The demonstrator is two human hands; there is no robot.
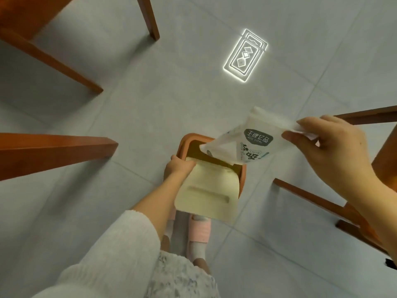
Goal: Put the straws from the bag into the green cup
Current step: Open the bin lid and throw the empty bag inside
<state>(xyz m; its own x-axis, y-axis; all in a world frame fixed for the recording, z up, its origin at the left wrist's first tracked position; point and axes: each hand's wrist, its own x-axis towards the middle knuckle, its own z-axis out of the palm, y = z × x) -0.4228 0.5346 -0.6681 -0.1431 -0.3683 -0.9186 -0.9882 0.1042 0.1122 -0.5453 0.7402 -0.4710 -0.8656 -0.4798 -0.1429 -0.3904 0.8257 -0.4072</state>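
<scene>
The right grip point(335, 151) pinched one corner of the white printed bag point(247, 143) between thumb and fingertips. The left grip point(179, 168), lower and nearer the body, curled over the top edge of a cream swing lid point(206, 190) and held it tipped open. Beneath them lay a grey tiled floor point(150, 93) with wooden furniture legs point(64, 153) reaching in from the left, top and right, and a bright lamp reflection point(245, 57) farther off. An orange-brown waste bin point(193, 139) stood on the floor just ahead of pink slippers point(198, 231). The bag hung to the left of and below the right grip, its long axis slanting from the pinched corner down to a low corner over the bin's opening, close to the left grip. It looked flat and probably empty, though its inside could not be seen. No straws or green cup appeared anywhere, no bench showed, and the bin's interior was dark.
</scene>
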